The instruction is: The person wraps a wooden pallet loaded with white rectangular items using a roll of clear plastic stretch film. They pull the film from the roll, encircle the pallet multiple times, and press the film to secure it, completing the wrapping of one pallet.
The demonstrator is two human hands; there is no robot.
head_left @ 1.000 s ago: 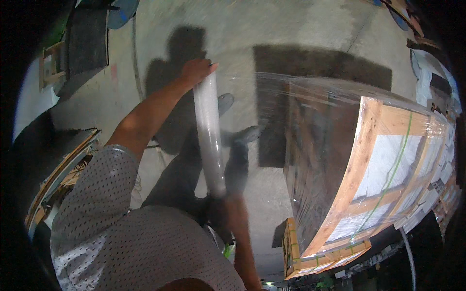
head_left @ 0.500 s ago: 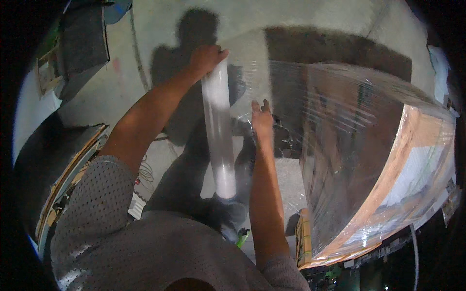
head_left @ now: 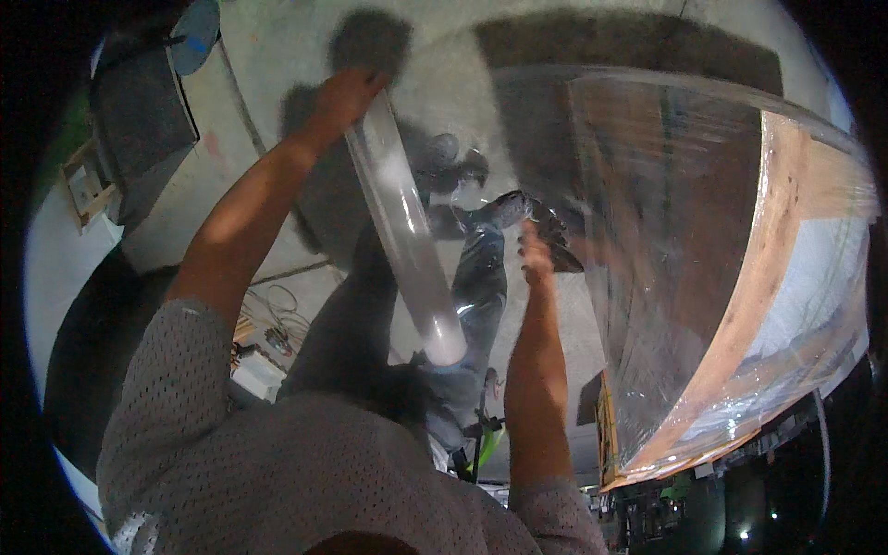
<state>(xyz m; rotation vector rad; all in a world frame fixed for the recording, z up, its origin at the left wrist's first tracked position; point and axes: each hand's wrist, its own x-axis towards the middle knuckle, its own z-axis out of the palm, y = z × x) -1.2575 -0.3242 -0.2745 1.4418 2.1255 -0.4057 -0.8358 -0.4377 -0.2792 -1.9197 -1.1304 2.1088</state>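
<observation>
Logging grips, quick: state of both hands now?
Left hand: closed on the film roll's upper end.
Right hand: open, off the roll, nothing visibly held.

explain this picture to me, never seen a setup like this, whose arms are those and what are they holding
There is no machine here: these are a person's own bare arms, seen from a wide fisheye camera worn on the head and looking down, so straight edges bend. The left hand grips the upper end of a long roll of clear wrap. The right hand is near a wooden crate covered in film; whether it touches any film is unclear. Below is a concrete floor, with loose cable on the left.
</observation>
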